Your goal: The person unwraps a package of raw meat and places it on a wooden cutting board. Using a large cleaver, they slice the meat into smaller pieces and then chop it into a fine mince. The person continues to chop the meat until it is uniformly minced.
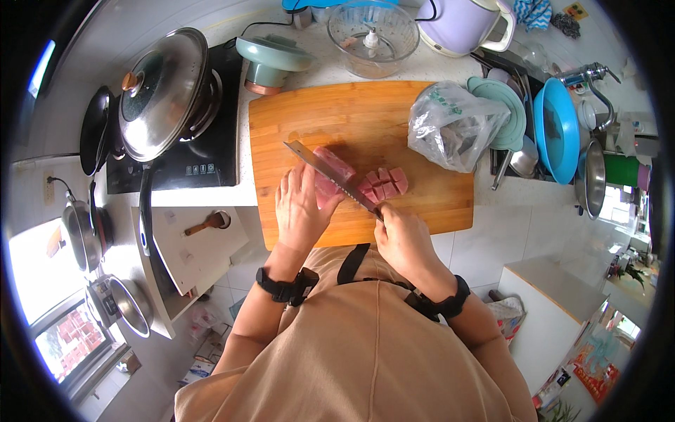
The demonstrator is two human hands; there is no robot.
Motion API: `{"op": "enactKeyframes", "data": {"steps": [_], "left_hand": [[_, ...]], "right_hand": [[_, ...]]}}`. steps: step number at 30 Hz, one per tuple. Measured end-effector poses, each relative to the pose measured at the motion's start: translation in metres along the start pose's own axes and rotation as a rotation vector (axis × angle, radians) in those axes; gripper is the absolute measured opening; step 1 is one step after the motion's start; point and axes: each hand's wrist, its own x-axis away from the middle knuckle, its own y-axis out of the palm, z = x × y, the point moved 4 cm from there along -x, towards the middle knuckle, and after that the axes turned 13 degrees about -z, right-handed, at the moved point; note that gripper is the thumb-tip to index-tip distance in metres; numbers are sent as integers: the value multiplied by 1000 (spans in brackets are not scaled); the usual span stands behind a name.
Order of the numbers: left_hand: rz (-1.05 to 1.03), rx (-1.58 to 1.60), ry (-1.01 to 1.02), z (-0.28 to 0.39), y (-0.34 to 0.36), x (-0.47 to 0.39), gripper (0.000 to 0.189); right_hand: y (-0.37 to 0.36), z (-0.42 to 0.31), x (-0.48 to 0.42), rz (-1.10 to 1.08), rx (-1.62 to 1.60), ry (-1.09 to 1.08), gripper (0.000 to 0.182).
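My right hand (402,238) grips the handle of a kitchen knife (331,175), whose blade slants up to the left over a piece of raw meat (337,163). On the blade's left side, my left hand (301,205) presses on the meat, fingers together and thumb near the blade. Several cut chunks of meat (389,184) lie in rows right of the knife. All of this rests on a wooden cutting board (432,211). Whether the edge is in the meat cannot be told.
A clear plastic bag (453,126) lies on the board's right part, against a green lid (503,105). Behind the board stand a food processor bowl (373,39) and its green motor part (274,58). At the left, a lidded pan (163,95) sits on a black cooktop (211,169).
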Motion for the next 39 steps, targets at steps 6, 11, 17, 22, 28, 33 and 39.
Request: {"op": "enactKeyframes", "data": {"steps": [6,11,17,22,28,33,39], "left_hand": [[-14,-26,119,5,-5,0,49],[-18,-9,142,6,-7,-7,41],[-43,17,147,7,-11,-10,39],[-73,42,134,4,-5,-10,43],[-24,28,144,0,-5,-10,39],[-30,8,129,-8,-15,-12,48],[34,160,21,-22,-13,-6,58]], "right_hand": [[-3,0,1,4,5,-24,9],[-9,-2,-3,-45,22,12,9],[-11,-6,-10,-94,21,46,10],[-13,-8,-16,-139,8,68,10],[-15,-13,-27,-117,-9,22,9],[-14,-30,-37,-86,41,-41,7],[-12,-27,-30,-87,21,-19,10]]}}
